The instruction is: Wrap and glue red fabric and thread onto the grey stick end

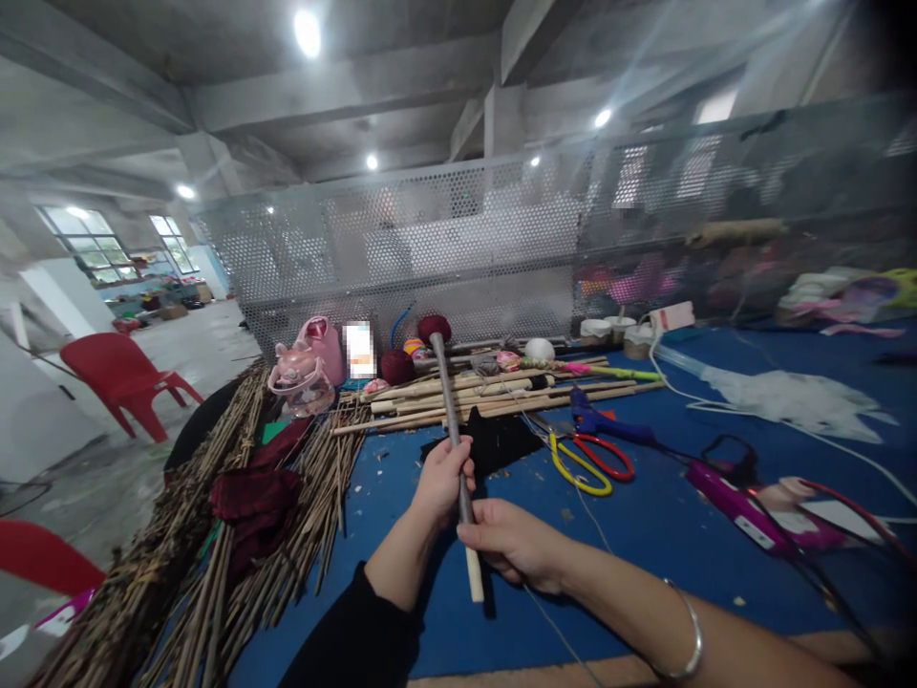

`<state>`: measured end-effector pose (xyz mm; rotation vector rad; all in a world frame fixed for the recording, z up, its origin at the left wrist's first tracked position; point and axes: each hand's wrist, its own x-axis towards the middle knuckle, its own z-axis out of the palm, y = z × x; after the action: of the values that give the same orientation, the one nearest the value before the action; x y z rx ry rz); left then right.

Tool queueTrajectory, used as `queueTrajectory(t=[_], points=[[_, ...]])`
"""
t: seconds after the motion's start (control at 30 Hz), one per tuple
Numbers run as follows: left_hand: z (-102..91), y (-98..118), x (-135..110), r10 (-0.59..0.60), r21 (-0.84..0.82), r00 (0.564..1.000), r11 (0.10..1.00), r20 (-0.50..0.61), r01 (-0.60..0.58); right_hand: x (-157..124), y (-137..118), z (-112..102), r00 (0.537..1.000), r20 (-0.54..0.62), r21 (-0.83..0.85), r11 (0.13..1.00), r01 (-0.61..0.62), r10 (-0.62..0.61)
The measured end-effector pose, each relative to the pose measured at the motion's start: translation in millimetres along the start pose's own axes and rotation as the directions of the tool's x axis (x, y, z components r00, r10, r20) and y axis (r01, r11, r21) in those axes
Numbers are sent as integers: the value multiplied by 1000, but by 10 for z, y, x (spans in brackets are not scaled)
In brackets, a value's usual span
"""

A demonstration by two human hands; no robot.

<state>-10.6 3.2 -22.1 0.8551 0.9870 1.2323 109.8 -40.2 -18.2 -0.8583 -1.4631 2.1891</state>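
Note:
My left hand [440, 478] is closed around a wooden stick [445, 382] wrapped in grey over most of its length, with a bare pale end towards me. Lower down, my right hand [512, 537] grips the same stick between thumb and fingers. The stick's far end overlaps a dark red ball [434, 329]; whether they are joined I cannot tell. A thin grey thread [555, 626] runs near my right hand. Behind the stick lies a black cloth [501, 441]. Scissors with a yellow and a red handle [582, 463] rest right of my hands.
Bundled twigs [265, 545] cover the table's left side, with dark red cloth [254, 502] on them. Pale rods [401, 406] lie across the back, before a perforated metal screen [401, 248]. A blue glue gun [608, 423], a purple device [741, 506] and cords lie right.

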Motion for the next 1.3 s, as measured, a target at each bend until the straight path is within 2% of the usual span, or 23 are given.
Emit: queueTrajectory(t=[0.13, 0.33, 0.4, 0.53, 0.63, 0.73, 0.87, 0.97, 1.07, 1.17, 1.3], points=[[6, 2, -5, 11, -29, 1000, 1000, 13, -10, -25, -23, -33, 994, 107, 81, 996, -32, 23], [-10, 18, -20, 5, -38, 1000, 999, -15, -6, 38, 77, -30, 994, -36, -32, 994, 103, -104], [-21, 7, -8, 5, -40, 1000, 999, -19, -6, 41, 77, -25, 993, -54, -62, 993, 101, -104], [-31, -34, 22, 12, -54, 1000, 998, -11, -13, 10, 20, -18, 1000, 15, -64, 998, 10, -9], [-28, -54, 29, 16, -52, 1000, 998, -14, -17, 2, 1, -2, 999, -15, -16, 999, -35, 35], [-19, -54, 23, 16, -25, 999, 1000, -44, -18, 22, 24, 20, 998, -65, -21, 1000, -10, 9], [-7, -39, 11, 22, 43, 997, 999, -74, -19, 44, 59, 14, 994, -91, -110, 992, 57, -68], [-3, -10, -3, 2, 76, 997, 997, -78, 4, 24, 36, -38, 999, -11, -117, 992, 45, -47], [-5, 36, -17, -25, 63, 997, 998, -70, 29, -21, -24, -111, 991, 135, 20, 1000, -11, 8], [-5, 63, -22, -30, 41, 998, 999, -52, 32, -50, -67, -165, 969, 246, 118, 992, -42, 12], [-4, 40, -15, 3, 59, 998, 998, -55, 1, -32, -51, -181, 973, 231, 145, 988, -50, 15]])
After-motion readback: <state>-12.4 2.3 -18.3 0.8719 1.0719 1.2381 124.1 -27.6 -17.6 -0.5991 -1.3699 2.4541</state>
